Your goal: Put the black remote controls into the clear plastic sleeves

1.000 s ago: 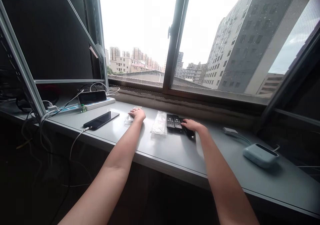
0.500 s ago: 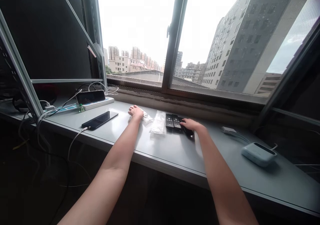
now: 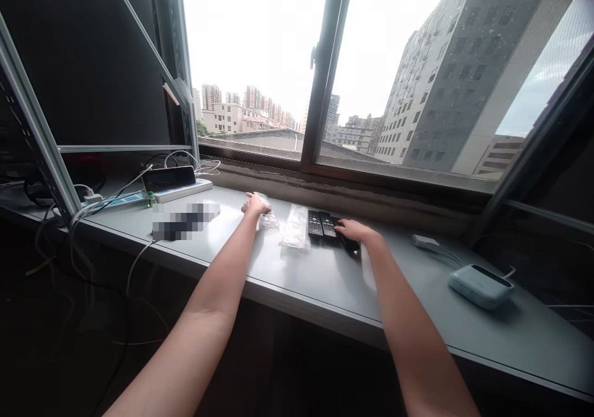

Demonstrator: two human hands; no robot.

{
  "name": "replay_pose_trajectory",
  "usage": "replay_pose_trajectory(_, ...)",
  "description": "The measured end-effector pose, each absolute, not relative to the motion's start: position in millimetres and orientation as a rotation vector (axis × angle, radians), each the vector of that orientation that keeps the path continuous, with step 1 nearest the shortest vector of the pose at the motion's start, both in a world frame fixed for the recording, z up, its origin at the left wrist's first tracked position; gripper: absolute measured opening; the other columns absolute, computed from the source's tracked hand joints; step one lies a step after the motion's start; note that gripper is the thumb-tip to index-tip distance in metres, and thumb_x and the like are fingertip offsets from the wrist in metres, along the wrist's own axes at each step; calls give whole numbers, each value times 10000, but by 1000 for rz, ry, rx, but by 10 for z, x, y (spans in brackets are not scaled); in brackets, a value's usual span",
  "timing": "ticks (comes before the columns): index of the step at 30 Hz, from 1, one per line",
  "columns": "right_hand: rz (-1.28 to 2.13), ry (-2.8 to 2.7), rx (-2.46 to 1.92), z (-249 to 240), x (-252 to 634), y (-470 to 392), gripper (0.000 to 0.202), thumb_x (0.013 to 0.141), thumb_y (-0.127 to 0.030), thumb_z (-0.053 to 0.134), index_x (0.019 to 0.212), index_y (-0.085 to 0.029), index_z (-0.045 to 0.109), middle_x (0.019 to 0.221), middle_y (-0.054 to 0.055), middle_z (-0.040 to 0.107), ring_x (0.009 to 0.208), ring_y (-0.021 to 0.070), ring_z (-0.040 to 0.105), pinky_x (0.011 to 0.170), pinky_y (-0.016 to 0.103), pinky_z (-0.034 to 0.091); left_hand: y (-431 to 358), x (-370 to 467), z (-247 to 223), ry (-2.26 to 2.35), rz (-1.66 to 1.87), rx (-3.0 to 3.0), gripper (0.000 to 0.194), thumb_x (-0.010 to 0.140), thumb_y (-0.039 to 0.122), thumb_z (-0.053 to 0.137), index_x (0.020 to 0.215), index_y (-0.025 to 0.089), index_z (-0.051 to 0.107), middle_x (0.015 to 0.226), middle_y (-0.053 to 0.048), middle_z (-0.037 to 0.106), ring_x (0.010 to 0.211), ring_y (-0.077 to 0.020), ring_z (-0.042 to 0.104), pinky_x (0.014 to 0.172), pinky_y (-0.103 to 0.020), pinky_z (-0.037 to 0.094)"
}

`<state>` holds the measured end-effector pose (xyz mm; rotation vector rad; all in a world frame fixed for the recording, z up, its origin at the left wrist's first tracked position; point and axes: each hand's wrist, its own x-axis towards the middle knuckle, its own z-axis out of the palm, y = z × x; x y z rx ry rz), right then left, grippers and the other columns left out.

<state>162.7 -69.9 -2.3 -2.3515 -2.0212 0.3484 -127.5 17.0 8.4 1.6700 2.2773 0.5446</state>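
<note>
Both bare forearms stretched forward over the front edge of the grey desk [image 3: 325, 287], and a pale blue device [image 3: 481, 286] with a dark top sat well off to the right. The right hand [image 3: 353, 230] lay palm down over a dark object [image 3: 349, 242], its fingers bent toward the keypads beside it; whether they were clamped on it could not be told. Two black remotes [image 3: 322, 225] lay side by side just left of that object, and next to them was a flat clear bag [image 3: 296, 228].

The left hand [image 3: 256, 205] touched a crinkled clear packet [image 3: 268, 219], which showed beyond and to the right of it. The fingers were partly curled, but the picture did not settle whether they had closed on the plastic. Half a second earlier this hand had lain flatter, with the packet reaching farther right; a second earlier the plastic had shown mostly to its left. The right hand had kept its place throughout.

Farther back on the left stood a white power strip [image 3: 188, 190], and behind everything rose the window frame [image 3: 310, 138].
</note>
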Motion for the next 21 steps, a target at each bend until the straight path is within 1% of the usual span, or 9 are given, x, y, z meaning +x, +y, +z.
replay_pose_trajectory(2,343,-2019,-2351,-31,1630,-690,550,1015,-441,346,1508,-219,443,1561,121,434,1401,296,448,1121,397,369,181,-1256,90,2287,529,1709,886,803,422,755,1532,121,353,1424,-221,561,1326,-288,541,1004,-336,459)
replay_pose_trajectory(4,336,-2015,-2349,-39,1633,-685,544,1015,-437,347,1505,-223,449,1555,124,442,1393,300,458,1109,402,380,186,-1223,84,2295,508,1787,648,808,369,748,1387,157,551,1360,-208,614,1284,-311,573,963,-354,467)
replay_pose_trajectory(6,329,-2010,-2349,-47,1635,-682,544,1016,-435,345,1503,-219,453,1549,131,449,1385,305,467,1098,405,390,181,-1190,73,2298,488,1862,486,816,334,734,1262,165,644,1304,-211,647,1245,-328,597,934,-367,460)
replay_pose_trajectory(7,325,-2008,-2348,-52,1636,-681,546,1016,-435,345,1503,-215,454,1547,135,450,1382,309,470,1092,408,395,175,-1179,68,2300,481,1889,460,814,329,736,1236,162,658,1286,-217,654,1234,-332,602,927,-371,452)
replay_pose_trajectory(11,310,-2012,-2342,-66,1638,-675,545,1014,-433,346,1502,-215,457,1545,139,451,1373,313,478,1075,409,409,145,-1162,82,2326,405,1917,489,765,303,791,1214,156,667,1258,-226,661,1227,-341,600,918,-365,428)
replay_pose_trajectory(13,304,-2018,-2341,-67,1637,-672,545,1015,-427,346,1505,-215,453,1545,138,452,1373,309,478,1073,406,408,133,-1156,101,2336,378,1928,464,757,244,787,1200,161,676,1244,-218,669,1212,-340,609,905,-357,425)
replay_pose_trajectory(16,297,-2020,-2345,-56,1628,-676,542,1016,-421,346,1503,-209,455,1540,145,457,1374,309,479,1071,406,410,120,-1133,118,2341,403,1978,392,784,161,730,1174,147,692,1219,-219,678,1180,-330,626,878,-343,419)
replay_pose_trajectory(21,294,-2027,-2353,-28,1608,-703,537,1018,-418,342,1501,-212,456,1540,149,456,1369,306,486,1062,406,416,128,-1086,103,2349,463,2056,301,836,210,697,1126,130,713,1167,-235,688,1140,-341,640,851,-342,409)
